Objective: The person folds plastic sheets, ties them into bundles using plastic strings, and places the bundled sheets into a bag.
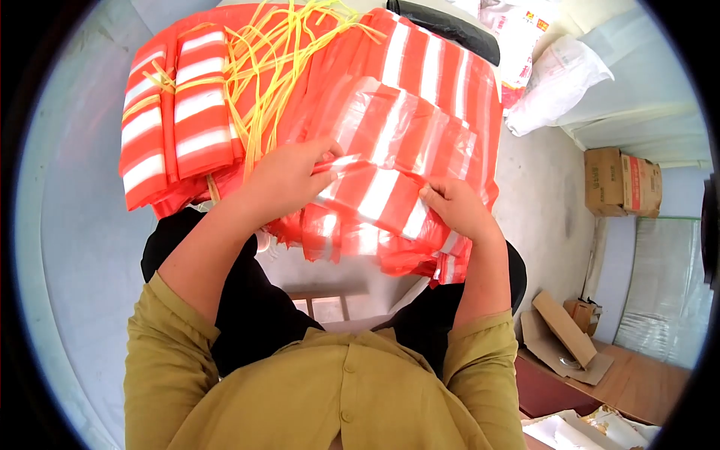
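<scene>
Red-and-white striped plastic bags [431, 67] lie in a flat, layered pile over my knees. My left hand [296, 176] is at the left edge of the top bag [379, 191], fingers curled and thumb on a fold of its thin film. At the right side, my right hand [459, 208] pinches the same bag between thumb and bent fingers. Its near edge hangs crumpled toward my lap. Left of my left hand lie two folded bundles of striped bags [202, 105] tied with yellow strips. A tangle of loose yellow strips [274, 75] rests between them and the pile.
A black plastic roll [446, 30] lies behind the pile. White printed sacks [559, 79] stand at the back right. Farther right are a cardboard box [622, 182] and opened cardboard [566, 337] on a wooden surface [637, 382]. My black-trousered legs [255, 307] are below the bags.
</scene>
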Available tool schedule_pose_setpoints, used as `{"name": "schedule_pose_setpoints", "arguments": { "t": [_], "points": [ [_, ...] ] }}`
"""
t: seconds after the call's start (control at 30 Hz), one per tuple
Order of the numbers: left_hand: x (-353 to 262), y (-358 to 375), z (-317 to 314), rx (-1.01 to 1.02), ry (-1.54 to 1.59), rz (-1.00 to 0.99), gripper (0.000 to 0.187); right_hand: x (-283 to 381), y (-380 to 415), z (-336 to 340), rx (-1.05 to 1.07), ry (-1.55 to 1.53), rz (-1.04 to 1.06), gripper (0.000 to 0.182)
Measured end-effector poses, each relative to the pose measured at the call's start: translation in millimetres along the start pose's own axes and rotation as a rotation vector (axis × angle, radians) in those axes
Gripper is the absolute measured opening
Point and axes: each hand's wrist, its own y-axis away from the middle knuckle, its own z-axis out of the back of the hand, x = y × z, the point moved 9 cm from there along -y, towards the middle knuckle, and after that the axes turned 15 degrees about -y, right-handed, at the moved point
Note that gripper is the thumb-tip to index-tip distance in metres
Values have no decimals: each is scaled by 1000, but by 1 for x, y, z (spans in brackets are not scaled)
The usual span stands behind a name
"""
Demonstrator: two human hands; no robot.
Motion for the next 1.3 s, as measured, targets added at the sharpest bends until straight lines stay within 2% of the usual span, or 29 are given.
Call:
{"name": "schedule_pose_setpoints", "arguments": {
  "t": [0.13, 0.23, 0.33, 0.4, 0.47, 0.5, 0.53, 0.6, 0.67, 0.77, 0.87, 1.0, 1.2, 1.3],
  "points": [
    [3, -4, -5, 50, -98, 95, 34, -20, 13, 17, -138, -196, -17, 27],
    [6, -5, -7, 44, -100, 132, 30, -61, 36, 41, -300, -288, -19, 27],
    [7, -3, -6, 15, -83, 153, 30, -69, 72, 62, -569, -354, 171, 27],
    [9, -2, -7, 21, -72, 162, 29, -66, 99, 62, -646, -245, 172, 27],
    [12, -2, -10, 67, -47, 207, 29, -53, 118, 44, -662, -164, 210, 30],
    [10, -2, -7, 36, -74, 183, 29, -25, 126, 28, -623, 97, 380, 34],
    [8, -1, -5, 3, -102, 160, 30, -13, 128, 12, -562, 220, 474, 42],
    [3, 2, 0, -88, -201, 96, 33, 3, 123, -15, -442, 436, 496, 50],
    [-4, 5, 5, -206, -341, 8, 36, -1, 117, -25, -443, 440, 521, 52],
    [-23, 6, 1, -258, -494, -257, 42, -8, 110, -26, -436, 459, 505, 52],
    [-51, 22, -6, -145, -360, -589, 49, -8, 108, -24, -415, 467, 448, 52],
    [-48, 29, -11, -117, -366, -590, 61, -19, 105, -24, -406, 503, 414, 54],
    [-41, 29, -10, -126, -381, -529, 60, -10, 102, -25, -356, 537, 367, 52],
    [-34, 25, -6, -199, -323, -462, 52, -6, 102, -23, -324, 550, 360, 51]
  ]
}}
